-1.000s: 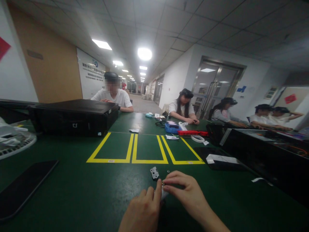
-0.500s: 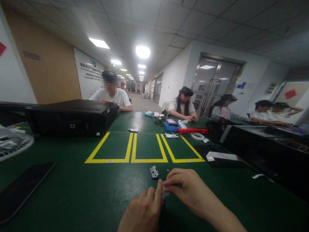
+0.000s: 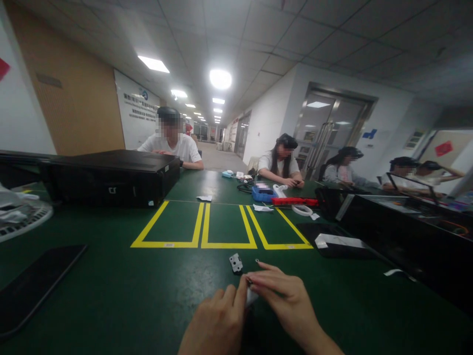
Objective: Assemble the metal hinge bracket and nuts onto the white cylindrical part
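A small white flat piece (image 3: 252, 297) is grasped in a pinch between the curled fingers of the left hand (image 3: 214, 318) and right hand (image 3: 284, 296), at bottom centre of the frame. A white square perforated plate (image 3: 235, 263) lies just beyond, on the green bench mat (image 3: 111, 286). A blue plastic tray (image 3: 263, 195) stands at upper centre; its contents are too small to identify.

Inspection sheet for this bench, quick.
Surface: green bench, yellow tape boxes.
Job's things: small metal part at the fingertips; perforated white plate and tiny ring just beyond.
Clutter: black case, flat black slab.
Hands: left hand and right hand meet at the part.
Cables: coiled black cable, far down the bench.
Surroundings: seated co-worker at the bench, glass doors behind.
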`<action>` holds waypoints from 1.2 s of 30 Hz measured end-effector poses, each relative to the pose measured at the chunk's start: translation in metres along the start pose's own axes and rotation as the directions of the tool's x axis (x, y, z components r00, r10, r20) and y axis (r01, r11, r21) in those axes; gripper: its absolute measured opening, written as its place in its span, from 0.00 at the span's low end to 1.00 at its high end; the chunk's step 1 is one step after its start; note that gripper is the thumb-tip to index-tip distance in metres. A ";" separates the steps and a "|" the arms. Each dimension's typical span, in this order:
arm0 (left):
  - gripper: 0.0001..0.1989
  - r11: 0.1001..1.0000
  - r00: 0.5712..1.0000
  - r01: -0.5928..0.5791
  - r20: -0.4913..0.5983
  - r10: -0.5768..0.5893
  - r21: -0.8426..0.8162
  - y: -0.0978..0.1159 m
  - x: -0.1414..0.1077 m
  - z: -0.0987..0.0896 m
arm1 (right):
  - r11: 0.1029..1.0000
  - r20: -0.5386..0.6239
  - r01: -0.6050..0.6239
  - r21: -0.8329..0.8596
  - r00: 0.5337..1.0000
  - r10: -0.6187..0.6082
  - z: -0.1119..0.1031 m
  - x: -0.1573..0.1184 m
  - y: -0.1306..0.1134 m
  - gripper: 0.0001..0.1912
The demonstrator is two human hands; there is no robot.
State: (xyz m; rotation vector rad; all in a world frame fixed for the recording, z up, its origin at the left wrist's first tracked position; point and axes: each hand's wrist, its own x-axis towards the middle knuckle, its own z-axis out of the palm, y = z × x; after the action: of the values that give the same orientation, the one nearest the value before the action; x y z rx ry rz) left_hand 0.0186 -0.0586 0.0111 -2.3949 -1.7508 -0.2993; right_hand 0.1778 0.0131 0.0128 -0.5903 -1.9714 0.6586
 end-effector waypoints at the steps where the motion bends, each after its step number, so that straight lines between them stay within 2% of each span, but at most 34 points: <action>1: 0.22 1.000 1.000 0.002 -0.005 -0.002 0.004 0.000 0.000 0.000 | 0.991 0.007 0.116 -0.068 0.993 -0.116 -0.001 0.000 0.000 0.08; 2: 0.22 1.000 1.000 0.004 -0.007 -0.004 0.004 0.001 0.000 0.000 | 0.968 0.023 0.214 -0.131 0.977 -0.213 -0.002 0.000 0.000 0.11; 4: 0.20 1.000 1.000 0.009 -0.006 -0.009 -0.005 0.001 0.000 -0.001 | 0.913 0.064 0.336 -0.231 0.942 -0.330 -0.004 0.000 -0.001 0.17; 7: 0.17 1.000 1.000 0.016 0.001 -0.016 -0.022 0.002 0.000 -0.002 | 0.862 0.093 0.404 -0.307 0.914 -0.395 -0.006 0.001 -0.003 0.20; 9: 0.19 1.000 1.000 0.015 -0.007 -0.015 -0.020 0.002 0.000 -0.002 | 0.848 0.094 0.417 -0.328 0.907 -0.410 -0.005 0.000 -0.003 0.21; 11: 0.21 1.000 1.000 0.013 -0.017 -0.013 -0.020 0.001 0.000 -0.002 | 0.850 0.079 0.409 -0.332 0.910 -0.407 -0.002 -0.001 -0.004 0.20; 16: 0.20 0.999 1.000 0.023 -0.013 -0.024 -0.031 0.000 0.000 -0.003 | 0.915 -0.056 0.314 -0.253 0.940 -0.338 0.005 -0.002 -0.004 0.14; 21: 0.21 0.997 0.999 0.040 0.033 -0.038 -0.060 0.001 0.001 -0.005 | 0.882 -0.018 0.386 -0.272 0.914 -0.405 0.006 -0.003 -0.004 0.18; 26: 0.23 0.997 0.999 0.033 0.038 -0.030 -0.071 0.001 0.002 -0.003 | 0.943 -0.106 0.258 -0.213 0.953 -0.284 0.006 -0.004 -0.006 0.12; 32: 0.23 0.998 1.000 0.013 0.028 -0.012 -0.060 -0.001 0.000 -0.003 | 0.944 -0.094 0.251 -0.215 0.957 -0.276 0.006 0.000 -0.007 0.08; 36: 0.22 0.997 0.999 0.037 0.028 -0.035 -0.062 0.000 0.001 -0.002 | 0.964 -0.056 0.174 -0.199 0.980 -0.189 0.004 0.002 -0.007 0.07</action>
State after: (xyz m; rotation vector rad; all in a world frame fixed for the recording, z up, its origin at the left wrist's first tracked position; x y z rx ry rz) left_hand 0.0184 -0.0579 0.0131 -2.4232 -1.8244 -0.3322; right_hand 0.1724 0.0088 0.0169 -0.5345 -2.0034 0.3288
